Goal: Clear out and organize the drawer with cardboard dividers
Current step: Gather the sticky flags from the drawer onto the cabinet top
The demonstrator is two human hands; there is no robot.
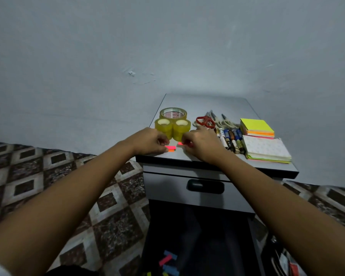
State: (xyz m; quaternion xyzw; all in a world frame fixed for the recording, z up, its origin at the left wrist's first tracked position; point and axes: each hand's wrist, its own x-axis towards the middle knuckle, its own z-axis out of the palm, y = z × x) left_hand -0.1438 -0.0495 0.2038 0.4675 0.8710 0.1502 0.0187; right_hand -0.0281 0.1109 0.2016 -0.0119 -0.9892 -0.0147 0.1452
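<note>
- Head view: left hand (147, 141) and right hand (202, 145) are both over the front-left part of the cabinet top (211, 104), fingers curled, close together but not touching.
- The left hand pinches the end of a small pink-orange flag stack (171, 149). The right hand looks to be pinching a single pink flag (180, 143), though its fingers mostly hide it.
- Task target: the open drawer (207, 236) sits below the front edge. It's dark, with a few loose flags (168, 262) left at its near end. No cardboard dividers are in view.
- Risk: both flag pieces are near the front edge, so a slipped pinch would likely drop them back into the drawer or onto the floor.
- Risk: sticky flags may cling to fingertips and fan the stack out.
- Risk: the yellow tape rolls (172, 127) are just behind the knuckles and a lifted hand could knock them.
- Risk: the batteries and markers (230, 139) beside the right hand are round, so a wrist nudge could roll them off the front edge.
- Writing: the big tape roll (173, 113) has repeated red print on its core that's too small to read. Battery and marker labels can't be read either.
- Sticky notes (256, 126) and the notepad (267, 151) at the right edge show no text.
</note>
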